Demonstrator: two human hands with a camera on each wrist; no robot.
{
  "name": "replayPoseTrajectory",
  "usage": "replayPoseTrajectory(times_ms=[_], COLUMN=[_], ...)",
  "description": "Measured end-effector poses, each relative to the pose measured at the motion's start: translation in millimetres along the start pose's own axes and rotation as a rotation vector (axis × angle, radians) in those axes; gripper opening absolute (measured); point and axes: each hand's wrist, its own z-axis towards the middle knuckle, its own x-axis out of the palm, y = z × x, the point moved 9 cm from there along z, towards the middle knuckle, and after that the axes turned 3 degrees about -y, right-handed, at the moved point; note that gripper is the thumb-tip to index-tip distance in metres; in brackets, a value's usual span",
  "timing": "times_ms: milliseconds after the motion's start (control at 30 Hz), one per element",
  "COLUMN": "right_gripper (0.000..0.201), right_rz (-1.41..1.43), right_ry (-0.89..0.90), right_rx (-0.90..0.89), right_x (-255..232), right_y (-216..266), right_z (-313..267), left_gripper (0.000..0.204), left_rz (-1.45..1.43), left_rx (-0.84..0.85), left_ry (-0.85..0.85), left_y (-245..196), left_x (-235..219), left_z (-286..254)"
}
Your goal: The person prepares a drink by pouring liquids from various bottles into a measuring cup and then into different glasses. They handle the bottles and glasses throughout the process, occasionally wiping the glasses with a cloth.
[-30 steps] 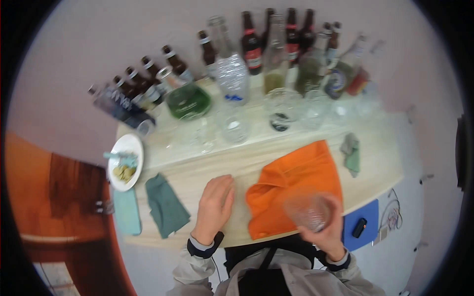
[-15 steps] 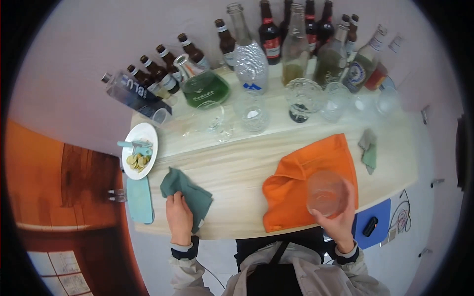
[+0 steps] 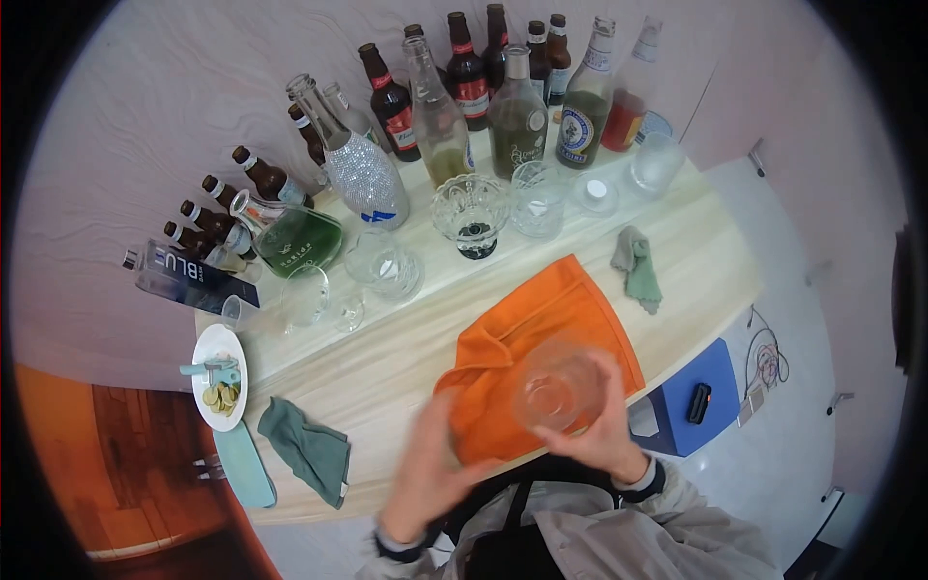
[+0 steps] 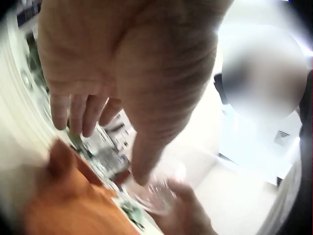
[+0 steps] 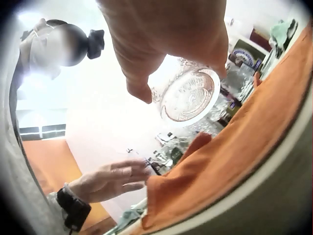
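While the right hand grips a glass over the orange cloth, the left hand holds nothing.
With fingers stretched out and thumb apart, the left hand is just beside the orange cloth, contact unclear. On the table, a dark green cloth lies farther left; bottles stand along the back.
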Motion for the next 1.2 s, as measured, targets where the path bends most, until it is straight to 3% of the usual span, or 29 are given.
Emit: replayPoseTrajectory(times_ms=[67, 100, 133, 167, 233, 267, 333, 400, 500, 533, 600, 633, 700, 767, 833, 867, 933, 967, 1067, 1100, 1167, 1200], right_gripper=[0.101, 0.103, 0.098, 0.098, 0.08, 0.061, 0.056, 0.051, 0.039, 0.039, 0.029, 0.029, 0.026, 0.026, 0.027, 0.027, 0.027, 0.027, 0.018, 0.018, 0.025, 0.029], right_rz=[-0.006, -0.012, 0.092, 0.087, -0.242, -0.337, -0.559, -0.925, -0.977, -0.98, -0.76, -0.76, -0.641, -0.684, -0.587, -0.586, -0.774, -0.769, -0.586, -0.59, -0.321, -0.05], right_ry=[0.054, 0.11, 0.053, 0.05, 0.346, 0.326, 0.075, -0.079, 0.037, 0.041, -0.016, 0.003, -0.213, -0.063, 0.119, 0.111, 0.311, 0.314, 0.249, 0.25, 0.452, 0.453], right_rx=[-0.06, -0.113, -0.077, -0.08, -0.233, -0.24, -0.216, -0.323, -0.218, -0.236, -0.052, -0.062, -0.362, -0.493, -0.764, -0.766, -0.774, -0.78, -0.481, -0.483, 0.351, 0.397], right_x=[18.4, 28.0, 25.6, 15.5, 5.2, -13.7, -60.9, -92.8, -124.6, -126.7, -131.5, -119.0, -86.5, -36.8, 12.4, 22.1, 53.8, 55.5, 36.8, 28.8, 9.1, 8.8], right_y=[15.5, 24.1, 23.0, 27.1, 46.8, 47.7, 26.9, 15.7, -42.3, -41.5, -34.9, -24.1, 43.6, 80.4, 95.4, 100.7, 104.7, 107.6, 91.0, 95.9, 41.8, 28.6], right_z=[-1.6, -3.5, -3.5, 4.2, 26.8, 39.1, 68.9, 105.6, 133.3, 134.5, 124.0, 112.4, 74.2, 39.5, 13.6, 15.5, 21.5, 27.7, 60.9, 68.6, 78.0, 76.6], left_gripper=[0.08, 0.084, 0.088, 0.088, 0.09, 0.09, 0.085, 0.083, 0.079, 0.079, 0.078, 0.077, 0.078, 0.079, 0.077, 0.077, 0.077, 0.077, 0.076, 0.076, 0.076, 0.078], left_rz=[-0.051, -0.279, -0.506, -0.51, -0.454, -0.46, -0.518, -0.522, -0.491, -0.453, -0.422, -0.385, -0.272, -0.152, -0.126, -0.122, -0.18, -0.176, -0.08, -0.073, -0.07, -0.123], left_rx=[0.105, -0.017, -0.141, -0.135, -0.043, -0.043, -0.024, -0.02, 0.016, 0.039, 0.067, 0.095, 0.102, 0.114, 0.046, 0.052, 0.27, 0.269, 0.378, 0.376, 0.384, 0.378], left_ry=[0.049, 0.077, 0.106, 0.109, 0.09, 0.085, -0.007, -0.001, -0.016, -0.041, -0.085, -0.106, -0.104, -0.073, -0.004, -0.001, 0.061, 0.055, 0.019, 0.024, 0.026, -0.013], left_y=[-20.6, -12.4, -5.1, -8.1, -18.6, -15.5, -7.3, -6.8, -7.6, -7.8, -9.5, -11.5, -19.3, -27.2, -28.0, -26.5, -38.5, -39.1, -49.7, -47.4, -49.3, -53.3], left_x=[41.6, 56.2, 67.0, 66.0, 54.8, 53.0, 43.2, 40.7, 38.8, 35.8, 30.0, 26.6, 21.0, 21.6, 31.5, 33.3, 39.5, 37.3, 30.7, 29.4, 25.4, 17.2], left_z=[9.2, 12.9, 15.3, 18.1, 21.8, 22.4, 25.3, 30.2, 39.2, 41.5, 44.5, 47.1, 52.8, 54.6, 57.4, 56.8, 48.3, 46.8, 33.6, 30.0, 28.6, 27.7])
